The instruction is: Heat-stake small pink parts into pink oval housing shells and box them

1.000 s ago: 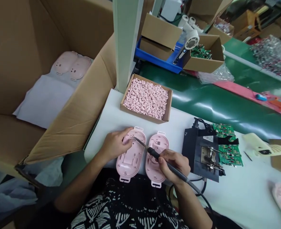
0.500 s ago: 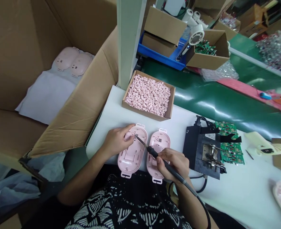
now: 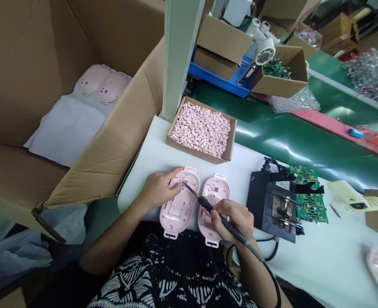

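A pink plastic shell (image 3: pixel 175 211) lies open side up on the white table, its inside showing posts and ribs. My left hand (image 3: pixel 158 188) grips its upper left rim, with the thumb reaching inside near the top. In my right hand (image 3: pixel 235 218) is a soldering iron (image 3: pixel 204 202), held like a pen. Its tip points into the upper part of that shell, close to my left thumb; whether it touches is too small to tell. A second pink shell (image 3: pixel 206 224) lies just to the right, partly under the iron and my right hand.
Beyond the shells stands a carton of small pink parts (image 3: pixel 202 130). To the right sit a black soldering station (image 3: pixel 267 205) and green circuit boards (image 3: pixel 311 207). A large cardboard box (image 3: pixel 112 158) holding pink shells is on the left. The iron's cable (image 3: pixel 274 278) hangs by my right forearm.
The view has shifted slightly. Both hands, the soldering iron and the shells keep nearly the same positions relative to each other.
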Tool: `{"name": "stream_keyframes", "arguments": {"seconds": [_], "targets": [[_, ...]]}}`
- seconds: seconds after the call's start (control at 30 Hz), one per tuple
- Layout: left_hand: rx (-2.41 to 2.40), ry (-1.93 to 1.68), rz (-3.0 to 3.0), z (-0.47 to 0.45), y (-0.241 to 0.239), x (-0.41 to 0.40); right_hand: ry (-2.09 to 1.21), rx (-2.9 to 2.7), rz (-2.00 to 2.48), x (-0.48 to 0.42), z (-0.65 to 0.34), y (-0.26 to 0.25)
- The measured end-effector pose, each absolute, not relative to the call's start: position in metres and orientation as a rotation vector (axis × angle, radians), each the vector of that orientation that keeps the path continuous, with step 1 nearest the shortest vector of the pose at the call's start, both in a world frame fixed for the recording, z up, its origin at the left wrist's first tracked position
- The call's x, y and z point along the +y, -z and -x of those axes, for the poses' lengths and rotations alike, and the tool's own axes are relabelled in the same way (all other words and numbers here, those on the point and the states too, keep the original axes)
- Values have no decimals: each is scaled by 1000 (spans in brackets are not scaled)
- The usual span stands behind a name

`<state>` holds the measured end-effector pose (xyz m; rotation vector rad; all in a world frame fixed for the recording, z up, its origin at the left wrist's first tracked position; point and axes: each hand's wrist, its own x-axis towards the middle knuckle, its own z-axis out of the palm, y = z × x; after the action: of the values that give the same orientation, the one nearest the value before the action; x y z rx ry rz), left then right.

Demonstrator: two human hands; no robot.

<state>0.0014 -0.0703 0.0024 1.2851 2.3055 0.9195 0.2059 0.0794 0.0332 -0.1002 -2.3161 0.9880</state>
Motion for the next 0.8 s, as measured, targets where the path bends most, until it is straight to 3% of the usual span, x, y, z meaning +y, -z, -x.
{"name": "stream_keyframes", "arguments": {"seconds": [0.8], "targets": [[2322, -897, -1284, -2, -5, -69, -979, -2358, 109, 82, -209, -35]]}}
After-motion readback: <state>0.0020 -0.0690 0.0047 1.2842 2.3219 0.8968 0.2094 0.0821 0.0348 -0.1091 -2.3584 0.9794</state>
